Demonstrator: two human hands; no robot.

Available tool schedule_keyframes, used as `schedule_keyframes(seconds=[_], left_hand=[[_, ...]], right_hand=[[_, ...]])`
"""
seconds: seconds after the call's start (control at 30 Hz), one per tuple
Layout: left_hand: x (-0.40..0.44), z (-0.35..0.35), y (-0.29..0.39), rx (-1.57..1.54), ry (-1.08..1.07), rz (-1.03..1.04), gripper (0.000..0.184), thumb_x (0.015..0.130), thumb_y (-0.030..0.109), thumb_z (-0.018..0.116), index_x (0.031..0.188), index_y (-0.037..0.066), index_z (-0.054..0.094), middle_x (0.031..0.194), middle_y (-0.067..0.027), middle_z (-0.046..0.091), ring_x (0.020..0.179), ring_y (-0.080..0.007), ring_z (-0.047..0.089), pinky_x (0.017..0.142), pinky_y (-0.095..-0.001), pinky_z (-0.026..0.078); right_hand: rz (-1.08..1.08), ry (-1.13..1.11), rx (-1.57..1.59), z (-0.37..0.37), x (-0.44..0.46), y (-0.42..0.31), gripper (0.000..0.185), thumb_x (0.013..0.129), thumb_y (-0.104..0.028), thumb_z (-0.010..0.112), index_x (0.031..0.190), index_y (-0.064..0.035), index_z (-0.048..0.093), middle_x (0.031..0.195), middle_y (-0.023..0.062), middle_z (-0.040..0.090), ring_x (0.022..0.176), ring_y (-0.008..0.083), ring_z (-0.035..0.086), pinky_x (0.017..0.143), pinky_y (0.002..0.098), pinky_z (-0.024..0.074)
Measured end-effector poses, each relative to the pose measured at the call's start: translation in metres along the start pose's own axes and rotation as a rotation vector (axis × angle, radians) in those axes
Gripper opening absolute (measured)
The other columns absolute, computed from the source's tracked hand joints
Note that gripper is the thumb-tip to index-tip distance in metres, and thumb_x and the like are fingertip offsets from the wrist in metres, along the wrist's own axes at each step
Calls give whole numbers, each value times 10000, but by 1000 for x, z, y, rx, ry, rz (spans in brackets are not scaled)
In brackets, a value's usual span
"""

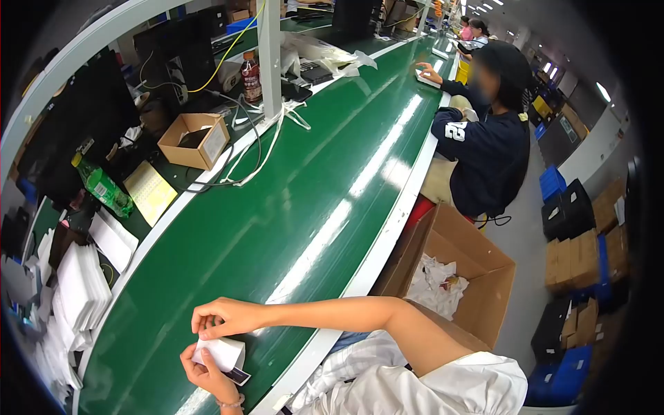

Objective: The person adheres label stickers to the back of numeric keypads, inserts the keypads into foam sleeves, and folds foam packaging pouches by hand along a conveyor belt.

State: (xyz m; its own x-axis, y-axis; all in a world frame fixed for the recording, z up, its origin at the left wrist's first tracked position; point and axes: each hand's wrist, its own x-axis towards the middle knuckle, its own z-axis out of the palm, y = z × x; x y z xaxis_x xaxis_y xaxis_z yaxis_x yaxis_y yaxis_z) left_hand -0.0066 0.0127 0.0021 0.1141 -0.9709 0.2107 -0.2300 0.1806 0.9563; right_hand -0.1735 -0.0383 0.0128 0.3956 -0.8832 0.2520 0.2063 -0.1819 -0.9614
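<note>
Over the green belt, my left hand (207, 375), with a bracelet at the wrist, is closed on a small white folded paper (225, 353). My right hand (227, 318) is just above it, fingers curled, with fingertips at the paper's upper left edge. Whether those fingertips grip the paper or only touch it is hard to make out. A small dark piece with a pale edge (239, 375) shows below the paper's lower right side, close to the belt; I cannot tell if it is attached.
Stacked white papers (79, 287), a green bottle (104, 187) and a small open carton (195, 141) line the far side. A large cardboard box (477, 277) with crumpled paper stands beside the belt. A co-worker in dark clothing (484, 155) sits further along. A white post (270, 62) rises beyond the belt.
</note>
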Motion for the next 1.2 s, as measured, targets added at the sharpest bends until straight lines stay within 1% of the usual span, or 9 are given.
schedule_keyframes(seconds=[0.33,0.5,0.67,0.73,0.83,0.87,0.9,1.0,1.2], left_hand=[[1,4,9,-98,-96,-129,221,840,42,491,1059,17,488,972,-98,527,803,-152,515,737,-249,437],[1,7,-9,-98,-75,-20,264,860,69,479,1118,19,456,926,-103,548,766,-132,539,659,-205,447],[1,3,-8,-167,-139,-32,316,852,79,477,1160,23,432,966,-113,544,782,-146,538,686,-216,444],[2,4,-6,-219,-185,-40,439,836,206,510,1209,-4,411,1078,-135,516,889,-180,514,816,-260,410],[7,-1,-3,-314,-291,-198,561,799,242,536,1268,-13,364,1203,-160,481,1018,-212,508,897,-286,387],[8,4,-7,-434,-254,-181,553,799,202,533,1278,-5,349,1181,-155,497,1023,-211,509,900,-274,384],[12,11,8,-439,-189,-249,530,805,141,527,1281,3,339,1104,-147,529,932,-190,523,834,-252,407],[14,0,-6,-529,-368,-213,428,826,64,517,1229,5,387,958,-111,562,701,-114,476,661,-201,388],[19,-2,-5,-372,-420,-276,417,809,147,530,1178,-21,433,912,-118,557,616,-92,418,574,-189,365]], right_hand=[[116,-196,20,-10,-8,9,103,763,-99,667,783,-37,587,673,-8,561,539,88,406,509,203,340],[140,-232,108,-13,-6,20,108,751,-73,656,697,-48,566,619,-17,541,506,79,391,481,194,321],[187,-320,-62,-15,-8,14,89,737,-50,647,687,-34,576,604,-15,537,509,81,401,478,206,328],[113,-327,-177,-23,-5,14,55,734,-48,648,764,-12,619,638,-4,580,550,86,454,510,216,382],[191,-131,-118,-40,-1,18,106,742,-30,667,845,-23,643,720,-11,612,596,71,492,553,209,416],[193,-16,-119,-43,0,20,92,743,-56,665,824,-17,641,678,-11,593,563,69,452,508,198,375],[235,87,51,-43,3,9,82,762,-41,654,839,-17,637,681,-7,586,571,57,460,504,184,369],[333,172,118,-44,6,-3,69,834,-63,601,860,-5,627,695,16,588,564,53,465,511,164,386],[305,222,131,-33,7,-7,82,847,-73,596,851,5,622,689,21,588,552,60,472,518,162,395]])
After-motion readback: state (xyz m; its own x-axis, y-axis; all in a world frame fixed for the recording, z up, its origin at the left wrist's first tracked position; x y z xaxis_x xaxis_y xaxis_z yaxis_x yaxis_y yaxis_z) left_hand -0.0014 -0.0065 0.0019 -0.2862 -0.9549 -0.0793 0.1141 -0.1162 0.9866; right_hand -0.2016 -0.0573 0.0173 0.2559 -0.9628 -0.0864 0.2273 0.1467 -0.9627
